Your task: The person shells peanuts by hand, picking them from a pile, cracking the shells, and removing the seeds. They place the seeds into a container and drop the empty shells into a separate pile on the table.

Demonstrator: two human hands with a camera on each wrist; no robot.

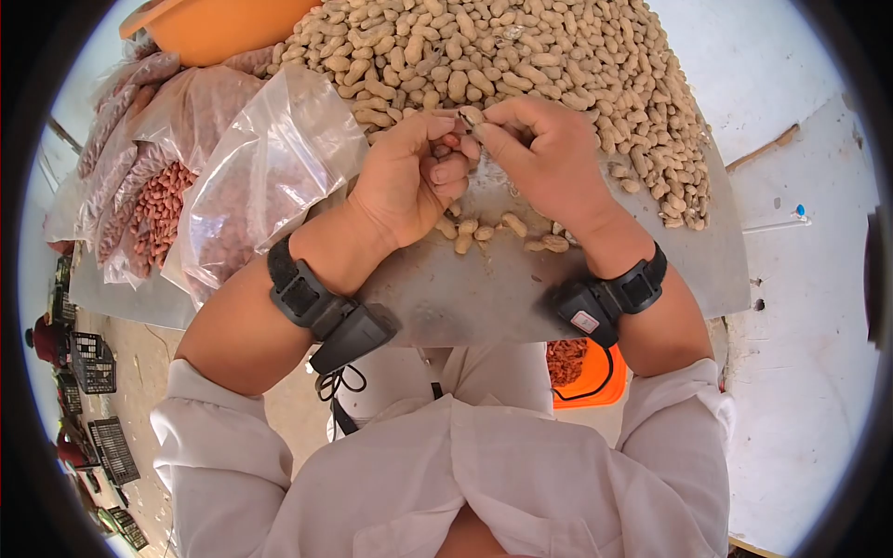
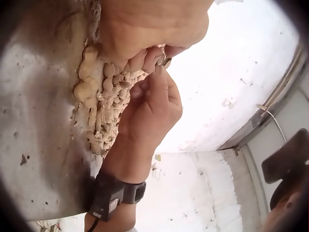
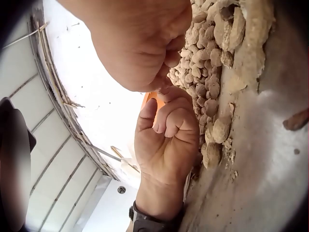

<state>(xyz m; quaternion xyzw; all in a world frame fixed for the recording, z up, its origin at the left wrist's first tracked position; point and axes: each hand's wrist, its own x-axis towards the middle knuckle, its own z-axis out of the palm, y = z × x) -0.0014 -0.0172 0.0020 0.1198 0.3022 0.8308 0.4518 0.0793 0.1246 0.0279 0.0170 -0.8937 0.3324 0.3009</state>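
My left hand is palm up in the head view, fingers curled round a few red peanut kernels. Facing it, my right hand pinches a peanut shell between thumb and forefinger, right at the left fingertips. The left wrist view shows the shell where the two hands meet. Behind the hands rises a large heap of unshelled peanuts. Several loose peanuts lie on the metal table just below the hands.
Clear plastic bags of red kernels stand on the left, with an orange basin behind them. Under the table's front edge is an orange container with reddish contents. Black crates stand on the floor at left.
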